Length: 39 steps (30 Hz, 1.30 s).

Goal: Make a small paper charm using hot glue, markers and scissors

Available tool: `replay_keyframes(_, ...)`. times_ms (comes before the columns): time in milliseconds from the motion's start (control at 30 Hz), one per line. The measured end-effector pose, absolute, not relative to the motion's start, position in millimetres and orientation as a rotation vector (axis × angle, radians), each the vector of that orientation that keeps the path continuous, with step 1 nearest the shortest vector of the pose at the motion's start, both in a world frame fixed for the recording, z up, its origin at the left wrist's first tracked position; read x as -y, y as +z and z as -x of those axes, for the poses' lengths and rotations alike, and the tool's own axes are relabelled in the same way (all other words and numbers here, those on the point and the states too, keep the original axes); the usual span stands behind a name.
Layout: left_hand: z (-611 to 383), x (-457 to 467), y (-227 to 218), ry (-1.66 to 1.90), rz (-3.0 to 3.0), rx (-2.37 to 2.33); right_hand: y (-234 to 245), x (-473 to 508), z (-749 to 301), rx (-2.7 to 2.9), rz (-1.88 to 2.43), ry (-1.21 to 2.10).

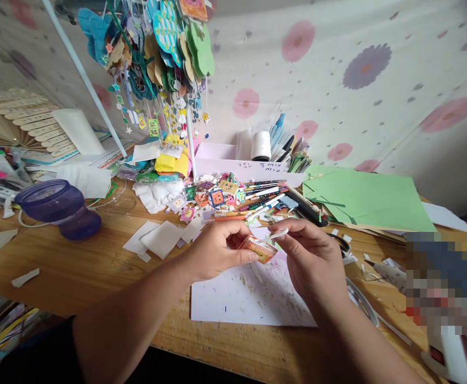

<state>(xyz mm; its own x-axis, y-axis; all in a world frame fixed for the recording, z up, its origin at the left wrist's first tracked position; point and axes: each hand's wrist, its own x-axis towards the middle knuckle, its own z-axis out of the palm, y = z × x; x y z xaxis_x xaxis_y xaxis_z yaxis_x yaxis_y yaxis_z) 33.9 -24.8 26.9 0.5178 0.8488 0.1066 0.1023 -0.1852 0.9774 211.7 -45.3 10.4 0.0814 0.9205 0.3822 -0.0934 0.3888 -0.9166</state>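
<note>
My left hand pinches a small orange and red paper square by its left end, just above a white sheet speckled with scraps on the wooden table. My right hand is closed beside it, its fingertips gripping a thin white paper strip at the square's upper right corner. Both hands meet over the middle of the table.
Coloured pens and several small decorated squares lie behind the hands. Green paper sheets are at the right, white paper squares and a purple bowl at the left. A hanging paper mobile dangles above a pink box.
</note>
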Motion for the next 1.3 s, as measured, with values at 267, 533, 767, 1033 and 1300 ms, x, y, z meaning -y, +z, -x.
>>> replay_keyframes(267, -33.5, 25.3, 27.0, 0.847, -1.612, -0.84, 10.6, 45.1, -208.5, 1.356, 0.78, 0.868)
replay_keyframes(533, -34.8, 26.1, 29.1, 0.888, -1.646, -0.877, 11.1, 45.2, -205.2, 1.336, 0.733, 0.795)
replay_keyframes(767, -35.5, 28.7, 31.0, 0.919, -1.696, -0.906, 8.8, 46.1, -204.9, 1.371, 0.729, 0.804)
replay_keyframes(1033, -36.9, 28.5, 32.5, 0.938, -1.643, -0.909, 9.1, 47.4, -206.3, 1.382, 0.722, 0.85)
replay_keyframes(1300, -34.6, 27.6, 32.8, 1.054, -1.782, -0.963, 12.0, 46.2, -205.3, 1.359, 0.685, 0.923)
